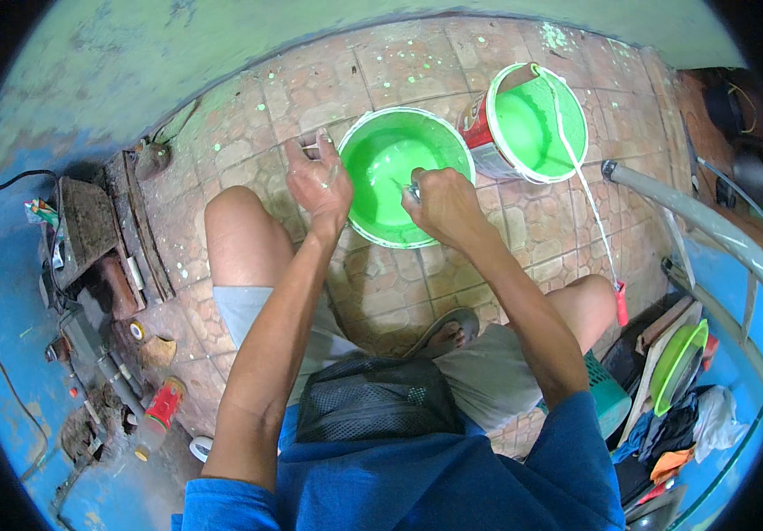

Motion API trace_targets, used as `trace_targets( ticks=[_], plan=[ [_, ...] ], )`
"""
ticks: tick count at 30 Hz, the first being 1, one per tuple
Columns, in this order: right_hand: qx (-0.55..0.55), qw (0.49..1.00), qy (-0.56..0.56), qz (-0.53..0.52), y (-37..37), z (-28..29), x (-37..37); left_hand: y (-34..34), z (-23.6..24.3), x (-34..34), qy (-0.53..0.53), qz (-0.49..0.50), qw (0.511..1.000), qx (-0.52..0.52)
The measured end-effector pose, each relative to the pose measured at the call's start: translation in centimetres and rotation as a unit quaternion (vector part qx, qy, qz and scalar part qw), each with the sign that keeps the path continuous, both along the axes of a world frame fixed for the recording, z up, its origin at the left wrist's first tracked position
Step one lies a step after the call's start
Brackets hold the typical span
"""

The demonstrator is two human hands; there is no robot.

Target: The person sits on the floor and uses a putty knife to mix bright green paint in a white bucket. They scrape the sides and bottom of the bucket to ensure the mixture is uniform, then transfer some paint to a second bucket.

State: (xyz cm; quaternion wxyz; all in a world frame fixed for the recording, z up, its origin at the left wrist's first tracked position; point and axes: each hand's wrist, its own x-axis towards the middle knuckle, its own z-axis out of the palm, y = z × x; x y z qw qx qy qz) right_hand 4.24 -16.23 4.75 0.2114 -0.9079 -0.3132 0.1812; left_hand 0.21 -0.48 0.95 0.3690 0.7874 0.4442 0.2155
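Bright green paint half fills a white-rimmed bucket (366, 232) on the tiled floor between my knees. My right hand (452, 205) is closed over the bucket's right side, gripping a thin, greyish tool (412, 189) that points toward the paint; its kind is not clear. Just outside the left rim, my left hand (321, 181) is curled, with paint smudges on its skin. A small pale and dark shape shows between its fingers, too small to name. Beyond my right hand stands a second bucket (479, 133), red and white outside and coated green inside.
A paint roller's long pale rod with a red handle (621, 303) leans out of the second bucket. Grey metal tubing (700, 208) and a green basin (675, 367) are at right. Wood planks (144, 230) and a plastic bottle (158, 418) lie at left. Paint spots dot the floor.
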Motion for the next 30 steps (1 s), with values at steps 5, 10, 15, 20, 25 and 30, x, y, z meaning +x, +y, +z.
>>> trace_targets(
  ticks=[5,10,15,20,25,30],
  plan=[
    [0.031,0.999,0.011,0.003,0.3,-0.5,-0.5,0.1,-0.3,-0.1,-0.001,-0.006,1.0,-0.002],
    [0.056,0.998,-0.039,0.01,0.5,-0.4,0.9,0.3,-0.5,-0.1,-0.002,-0.004,1.0,-0.028],
    [0.018,0.995,-0.093,0.03,0.8,-1.2,1.9,0.1,-0.3,-0.1,0.007,-0.003,1.0,0.005],
    [0.045,0.984,-0.089,0.149,1.3,-2.7,0.0,0.0,0.0,0.0,0.011,-0.007,1.0,0.001],
    [0.04,0.973,-0.057,0.221,0.8,-1.6,-1.1,0.2,-0.2,0.0,0.008,-0.011,0.999,-0.033],
    [0.013,0.971,-0.052,0.234,-0.2,0.0,-0.8,0.4,-0.5,0.0,-0.02,-0.009,1.0,-0.013]
  ],
)
